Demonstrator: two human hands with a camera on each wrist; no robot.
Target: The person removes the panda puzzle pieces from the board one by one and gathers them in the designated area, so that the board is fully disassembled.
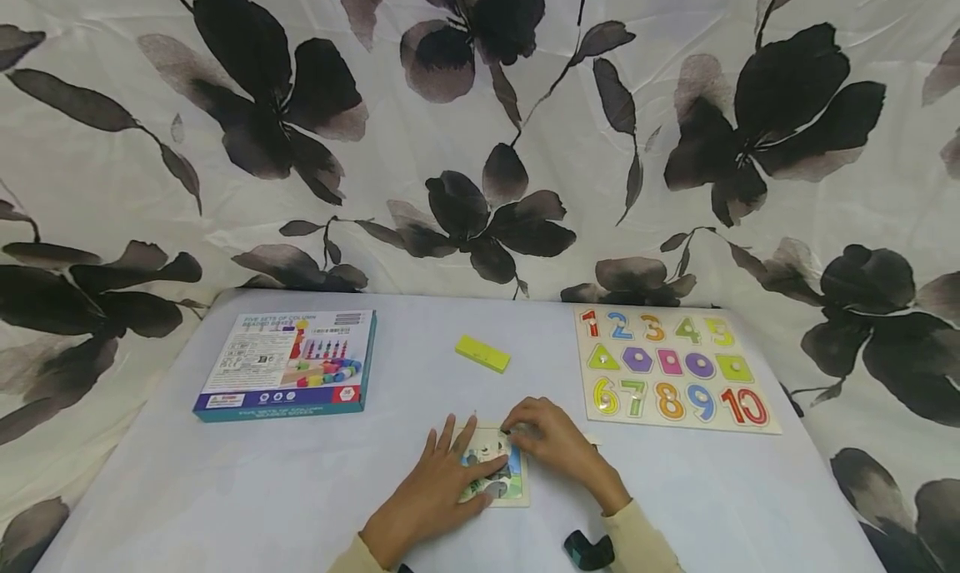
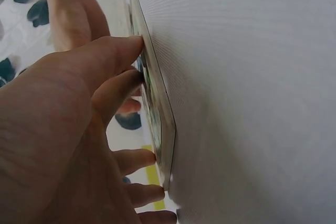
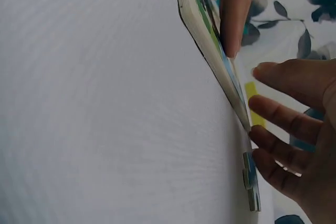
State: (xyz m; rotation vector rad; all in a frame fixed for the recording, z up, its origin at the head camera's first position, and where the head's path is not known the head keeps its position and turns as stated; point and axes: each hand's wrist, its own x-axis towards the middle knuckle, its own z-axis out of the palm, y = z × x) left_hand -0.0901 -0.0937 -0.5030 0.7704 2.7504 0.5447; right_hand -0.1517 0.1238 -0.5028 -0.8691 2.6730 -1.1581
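A small picture puzzle board with a pale wooden rim lies on the white table. My left hand rests across its left side, fingers spread, the thumb and index finger over the picture. In the left wrist view, the thumb touches the edge of the board. At the board's top right corner is my right hand, its fingers bent loosely. In the right wrist view, thumb and index finger stand apart with nothing seen between them, and other fingertips reach the board's corner. A loose puzzle piece lies beneath that hand.
A yellow block lies beyond the hands. A boxed set sits at the left, and a number-and-shape board at the right. Floral cloth hangs behind the table. A dark wrist device is by the right sleeve.
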